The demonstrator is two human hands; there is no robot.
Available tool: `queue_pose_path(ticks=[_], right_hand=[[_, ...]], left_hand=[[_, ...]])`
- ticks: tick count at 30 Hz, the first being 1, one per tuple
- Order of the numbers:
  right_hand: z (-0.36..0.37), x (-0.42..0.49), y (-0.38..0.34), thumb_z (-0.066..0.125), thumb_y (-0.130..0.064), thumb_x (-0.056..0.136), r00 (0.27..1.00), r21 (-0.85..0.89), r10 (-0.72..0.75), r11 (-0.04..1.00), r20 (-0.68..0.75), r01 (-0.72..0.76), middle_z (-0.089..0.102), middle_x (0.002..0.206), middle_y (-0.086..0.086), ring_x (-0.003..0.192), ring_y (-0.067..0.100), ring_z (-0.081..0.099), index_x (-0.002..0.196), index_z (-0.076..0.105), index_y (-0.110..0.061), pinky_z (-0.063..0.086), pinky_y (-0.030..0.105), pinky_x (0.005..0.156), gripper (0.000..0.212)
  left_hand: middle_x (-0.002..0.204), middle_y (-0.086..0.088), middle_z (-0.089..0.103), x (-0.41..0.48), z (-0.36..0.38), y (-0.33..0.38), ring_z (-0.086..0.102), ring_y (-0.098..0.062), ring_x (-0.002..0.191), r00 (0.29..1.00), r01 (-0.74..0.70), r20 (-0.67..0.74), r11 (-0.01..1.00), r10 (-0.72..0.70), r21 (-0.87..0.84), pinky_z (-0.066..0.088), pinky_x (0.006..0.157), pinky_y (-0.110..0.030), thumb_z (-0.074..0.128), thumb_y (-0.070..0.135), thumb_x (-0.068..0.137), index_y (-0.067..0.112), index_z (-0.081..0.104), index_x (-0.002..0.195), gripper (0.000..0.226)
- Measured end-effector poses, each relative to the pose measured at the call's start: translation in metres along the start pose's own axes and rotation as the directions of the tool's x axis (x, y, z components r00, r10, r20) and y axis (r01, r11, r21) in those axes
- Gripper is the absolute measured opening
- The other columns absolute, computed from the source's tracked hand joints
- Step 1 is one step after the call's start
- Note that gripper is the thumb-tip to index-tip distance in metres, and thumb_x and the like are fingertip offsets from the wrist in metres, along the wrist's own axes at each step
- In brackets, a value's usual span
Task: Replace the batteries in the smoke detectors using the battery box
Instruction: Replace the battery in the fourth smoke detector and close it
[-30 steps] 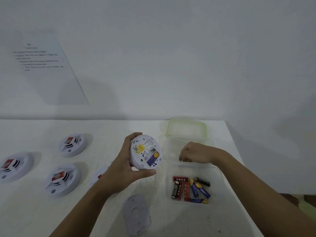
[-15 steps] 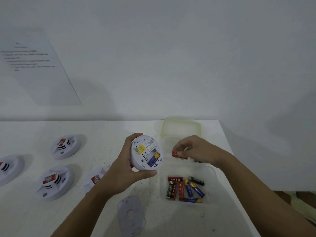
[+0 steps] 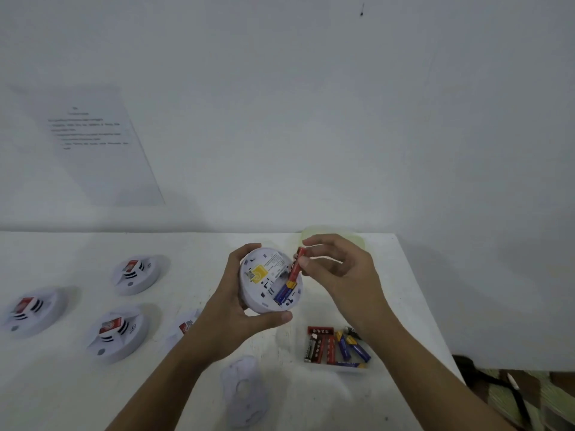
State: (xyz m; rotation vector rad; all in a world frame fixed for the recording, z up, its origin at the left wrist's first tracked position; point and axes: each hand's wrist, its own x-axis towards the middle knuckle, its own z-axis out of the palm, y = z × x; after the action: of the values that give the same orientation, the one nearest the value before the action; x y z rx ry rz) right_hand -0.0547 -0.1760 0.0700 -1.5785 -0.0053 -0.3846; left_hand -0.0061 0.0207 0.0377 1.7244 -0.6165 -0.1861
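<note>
Dim, flat light; soft shadows, edges bowed.

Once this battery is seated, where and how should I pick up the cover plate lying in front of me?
Pinch the cover plate at its near rim, coming from above with the right hand, since the left hand holds the detector. It lies flat and thin on the table, so a finger hooked in its centre hole would probably help tip the edge up.

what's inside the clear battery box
Loose in the battery box: red batteries, blue batteries, one dark battery. The right hand and forearm cover its far end, so anything there is hidden.
</note>
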Motion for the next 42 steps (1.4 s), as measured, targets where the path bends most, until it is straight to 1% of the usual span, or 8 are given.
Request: queue_pose_path(ticks=[4,9,18,22,24,28,34,42], right_hand=[[0.010,-0.016,-0.002,0.069,-0.004,0.093,0.996,-0.073,-0.067,0.995,0.062,0.072,0.075,0.096,-0.006,0.085,0.013,0.075,0.103,0.072,-0.016,0.059,0.024,0.072,0.015],[0.017,-0.023,0.001,0.063,-0.003,0.097,1.000,-0.015,0.000,1.000,0.010,0.000,0.069,0.100,-0.004,0.076,0.023,0.074,0.107,0.069,-0.016,0.062,0.031,0.072,0.018],[0.014,-0.029,0.003,0.068,-0.006,0.094,0.999,-0.057,0.033,0.998,0.023,-0.032,0.074,0.090,-0.006,0.073,0.013,0.067,0.107,0.077,-0.016,0.059,0.026,0.065,0.019],[0.011,-0.029,0.005,0.082,-0.008,0.081,0.999,-0.063,0.042,0.997,-0.006,-0.042,0.077,0.087,0.001,0.083,0.022,0.071,0.095,0.078,-0.012,0.061,0.031,0.071,0.015],[0.011,-0.028,0.004,0.083,-0.009,0.080,1.000,-0.082,0.025,0.996,-0.011,-0.026,0.076,0.082,0.001,0.079,0.021,0.071,0.087,0.077,-0.011,0.060,0.034,0.071,0.009],[0.013,-0.029,0.005,0.079,-0.012,0.085,0.999,-0.122,0.023,0.992,0.027,-0.020,0.074,0.082,-0.002,0.064,0.017,0.066,0.086,0.075,-0.013,0.055,0.027,0.058,0.004],[0.016,-0.029,0.007,0.080,0.003,0.079,0.996,-0.148,-0.040,0.988,0.081,0.051,0.074,0.086,-0.002,0.073,0.011,0.068,0.091,0.069,-0.009,0.059,0.027,0.067,0.021],[0.012,-0.031,0.014,0.084,-0.015,0.081,0.946,-0.373,-0.231,0.877,0.228,0.303,0.075,0.093,-0.014,0.089,0.012,0.068,0.096,0.075,-0.017,0.057,0.026,0.077,0.017]], left_hand=[[0.126,0.017,0.056,-0.008,0.000,0.005,0.058,-0.015,0.122,1.000,0.014,0.012,1.000,-0.014,0.019,0.058,0.089,-0.028,0.092,0.021,0.062,0.034,0.036,0.136,0.094],[0.134,0.004,0.054,-0.019,-0.004,0.004,0.059,-0.026,0.123,0.998,0.041,0.038,0.998,-0.043,0.038,0.059,0.094,-0.041,0.092,0.031,0.060,0.033,0.035,0.138,0.097],[0.131,0.013,0.054,-0.029,-0.008,0.002,0.056,-0.017,0.124,0.997,0.066,0.042,0.996,-0.068,0.056,0.058,0.092,-0.032,0.092,0.024,0.062,0.036,0.036,0.137,0.094],[0.132,0.010,0.054,-0.028,-0.009,0.002,0.057,-0.019,0.124,0.997,0.071,0.030,0.995,-0.073,0.066,0.059,0.092,-0.033,0.091,0.027,0.061,0.031,0.035,0.139,0.096],[0.133,0.007,0.053,-0.028,-0.010,0.001,0.057,-0.020,0.124,0.997,0.070,0.028,0.996,-0.072,0.061,0.059,0.092,-0.032,0.091,0.026,0.061,0.030,0.035,0.139,0.096],[0.127,0.015,0.055,-0.029,-0.007,0.001,0.058,-0.013,0.121,0.996,0.079,0.044,0.996,-0.081,0.040,0.059,0.085,-0.025,0.093,0.015,0.066,0.034,0.036,0.136,0.093],[0.129,0.006,0.054,-0.027,-0.002,0.000,0.060,-0.009,0.117,0.994,0.097,0.052,0.995,-0.098,0.016,0.058,0.080,-0.021,0.090,0.006,0.067,0.029,0.036,0.136,0.091],[0.123,0.006,0.058,-0.025,-0.003,0.003,0.064,-0.008,0.111,0.989,0.118,0.091,0.993,-0.120,0.028,0.057,0.080,-0.021,0.089,0.006,0.069,0.028,0.035,0.137,0.089]])
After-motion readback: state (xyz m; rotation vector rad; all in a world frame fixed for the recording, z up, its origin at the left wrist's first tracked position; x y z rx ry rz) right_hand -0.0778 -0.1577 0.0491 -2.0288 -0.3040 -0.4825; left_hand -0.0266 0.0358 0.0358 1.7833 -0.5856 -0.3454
